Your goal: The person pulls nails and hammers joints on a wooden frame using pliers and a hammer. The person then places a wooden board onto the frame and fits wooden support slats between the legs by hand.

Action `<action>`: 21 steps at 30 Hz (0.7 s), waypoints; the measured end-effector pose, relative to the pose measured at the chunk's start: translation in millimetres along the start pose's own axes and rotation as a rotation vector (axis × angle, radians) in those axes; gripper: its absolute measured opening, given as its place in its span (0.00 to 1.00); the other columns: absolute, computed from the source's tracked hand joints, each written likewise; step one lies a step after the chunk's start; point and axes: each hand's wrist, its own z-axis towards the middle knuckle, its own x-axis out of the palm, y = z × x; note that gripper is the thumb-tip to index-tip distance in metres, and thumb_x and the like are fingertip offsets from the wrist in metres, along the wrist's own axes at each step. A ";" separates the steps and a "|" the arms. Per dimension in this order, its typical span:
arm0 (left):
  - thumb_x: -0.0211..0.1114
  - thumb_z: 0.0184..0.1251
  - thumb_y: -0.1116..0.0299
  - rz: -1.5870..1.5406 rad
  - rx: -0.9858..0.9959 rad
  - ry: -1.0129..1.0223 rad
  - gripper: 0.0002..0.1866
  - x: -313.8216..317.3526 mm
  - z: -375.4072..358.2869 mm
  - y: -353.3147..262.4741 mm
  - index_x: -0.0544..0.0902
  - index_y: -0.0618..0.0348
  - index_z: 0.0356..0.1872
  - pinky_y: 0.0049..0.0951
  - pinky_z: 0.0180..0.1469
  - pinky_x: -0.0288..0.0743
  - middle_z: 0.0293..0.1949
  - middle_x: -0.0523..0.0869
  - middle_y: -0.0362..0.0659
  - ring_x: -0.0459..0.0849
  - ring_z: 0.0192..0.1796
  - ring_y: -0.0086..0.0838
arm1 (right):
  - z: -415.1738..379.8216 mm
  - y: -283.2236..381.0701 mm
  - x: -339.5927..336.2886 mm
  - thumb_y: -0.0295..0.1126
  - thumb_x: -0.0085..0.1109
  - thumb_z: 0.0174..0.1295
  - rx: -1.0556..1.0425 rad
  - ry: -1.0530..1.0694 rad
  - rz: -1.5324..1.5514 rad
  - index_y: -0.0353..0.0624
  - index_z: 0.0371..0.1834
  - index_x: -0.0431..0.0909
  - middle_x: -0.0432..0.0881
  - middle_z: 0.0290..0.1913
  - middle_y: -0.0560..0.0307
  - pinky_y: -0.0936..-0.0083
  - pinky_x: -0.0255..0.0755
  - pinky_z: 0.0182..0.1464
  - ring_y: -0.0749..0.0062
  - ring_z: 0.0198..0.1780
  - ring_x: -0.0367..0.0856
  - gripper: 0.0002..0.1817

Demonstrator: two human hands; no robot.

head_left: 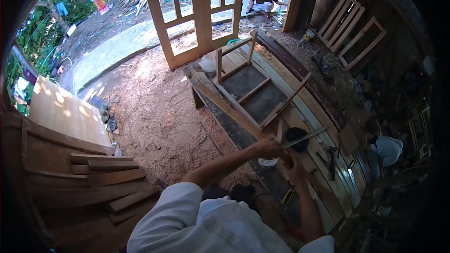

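Above the workbench's near edge, my two hands are close together. My left hand (270,149) is closed at the near end of a long, thin, pale metal blade (307,137), which points away to the right. Just below it, my right hand (295,172) has its fingers curled in; I cannot tell what they hold. A dark round bundle (296,139) lies under the blade, and a narrow wooden strip (280,130) rises beside my left hand. Farther up the bench (229,133) rests a wooden frame (253,91) with upright legs.
A hammer (332,163) and other tools lie on the boards at right. Cut planks (117,164) are stacked at left, and shavings (164,126) cover the floor. A lattice door frame (204,33) stands ahead. One person (266,1) squats outside; another (388,151) bends at right.
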 end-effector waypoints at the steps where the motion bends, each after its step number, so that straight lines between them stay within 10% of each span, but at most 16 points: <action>1: 0.64 0.54 0.67 0.021 0.003 -0.058 0.13 -11.7 -10.7 5.8 0.77 0.55 0.41 0.40 0.41 0.71 0.37 0.79 0.44 0.80 0.41 0.39 | 3.3 3.1 3.8 0.38 0.62 0.59 -0.035 0.016 -0.060 0.37 0.55 0.72 0.77 0.49 0.45 0.65 0.73 0.47 0.52 0.50 0.77 0.23; 13: 0.63 0.58 0.62 0.451 -0.236 -0.111 0.14 -116.3 -68.3 63.4 0.80 0.47 0.46 0.42 0.63 0.60 0.48 0.80 0.39 0.73 0.58 0.33 | 73.9 23.6 18.4 0.38 0.49 0.67 0.003 0.095 -0.175 0.37 0.35 0.77 0.81 0.31 0.44 0.65 0.71 0.35 0.56 0.37 0.83 0.15; 21: 0.70 0.50 0.55 0.622 -0.410 -0.494 0.23 -209.3 -40.5 133.5 0.82 0.45 0.49 0.47 0.64 0.59 0.58 0.75 0.43 0.68 0.63 0.41 | 155.8 18.0 -14.7 0.41 0.69 0.52 0.036 0.027 0.217 0.37 0.42 0.75 0.82 0.31 0.51 0.71 0.73 0.36 0.62 0.34 0.83 0.22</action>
